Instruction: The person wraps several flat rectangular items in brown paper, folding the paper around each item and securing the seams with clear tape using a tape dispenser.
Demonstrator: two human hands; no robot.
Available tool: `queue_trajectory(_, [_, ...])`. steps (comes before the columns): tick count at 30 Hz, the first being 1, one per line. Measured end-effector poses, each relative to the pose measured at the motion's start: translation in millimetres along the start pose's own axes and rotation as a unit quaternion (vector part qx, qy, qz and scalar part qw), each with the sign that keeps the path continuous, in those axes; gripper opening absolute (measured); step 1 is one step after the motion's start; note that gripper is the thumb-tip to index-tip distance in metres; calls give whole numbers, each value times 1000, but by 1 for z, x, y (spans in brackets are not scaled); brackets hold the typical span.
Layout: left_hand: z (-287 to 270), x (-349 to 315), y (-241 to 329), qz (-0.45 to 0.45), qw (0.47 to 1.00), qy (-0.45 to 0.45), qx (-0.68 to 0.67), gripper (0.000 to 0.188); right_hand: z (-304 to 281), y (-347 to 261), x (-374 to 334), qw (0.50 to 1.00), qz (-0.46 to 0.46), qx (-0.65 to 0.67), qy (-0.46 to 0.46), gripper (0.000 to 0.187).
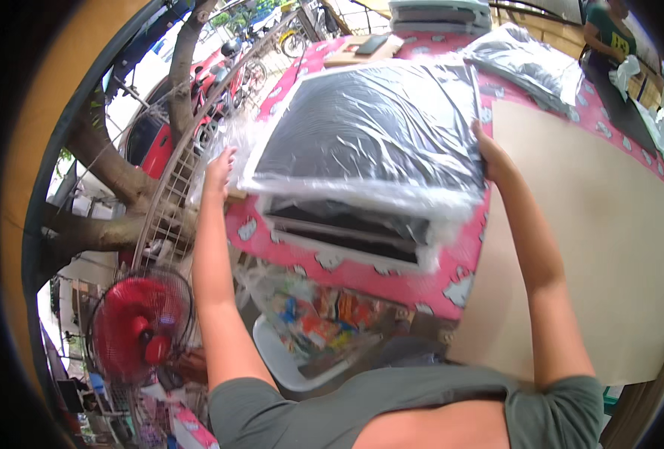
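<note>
Wrapping judged part done: clear plastic film already over the top face, loose at the edges, sealing still outstanding. Left hand (218, 170) closed on a bunched edge of plastic film (362, 112) at the left corner. Black panel in white frame (362, 142) held between both hands, raised above a second similar frame (347, 236) on the pink-covered bench (362, 273). Right hand (493, 159) gripping the right edge.

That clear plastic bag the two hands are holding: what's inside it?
Inside the clear plastic bag lies a flat black panel with a white border. Glare and wrinkles hide its surface detail. Left hand and right hand hold the bag's sides.
</note>
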State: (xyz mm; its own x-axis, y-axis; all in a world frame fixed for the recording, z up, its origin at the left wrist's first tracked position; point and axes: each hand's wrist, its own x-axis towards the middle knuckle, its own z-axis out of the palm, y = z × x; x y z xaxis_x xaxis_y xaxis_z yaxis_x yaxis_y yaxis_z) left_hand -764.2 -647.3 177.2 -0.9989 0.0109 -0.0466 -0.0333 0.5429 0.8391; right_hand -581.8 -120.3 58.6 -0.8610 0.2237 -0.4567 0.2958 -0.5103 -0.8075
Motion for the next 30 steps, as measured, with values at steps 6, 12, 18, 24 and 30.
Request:
queue_trajectory(6, [36, 171, -18, -142, 968, -180, 101, 85, 13, -33, -12, 997, 12, 77, 22, 66])
queue_trajectory(12, [104, 169, 7, -105, 945, -287, 117, 105, 3, -32, 3, 997, 25, 9, 77, 54])
queue_trajectory(18, [95, 143, 37, -108, 945, -279, 129, 97, 25, -29, -5, 975, -23, -156, 159, 65])
queue_trajectory(24, [69, 54, 83, 75, 945, -148, 282, 101, 10, 31, -125, 985, -17, -51, 162, 63])
queue_trajectory(30, [65, 3, 158, 204, 923, -185, 270, 94, -30, 120, -188, 934, -216, -74, 276, 71])
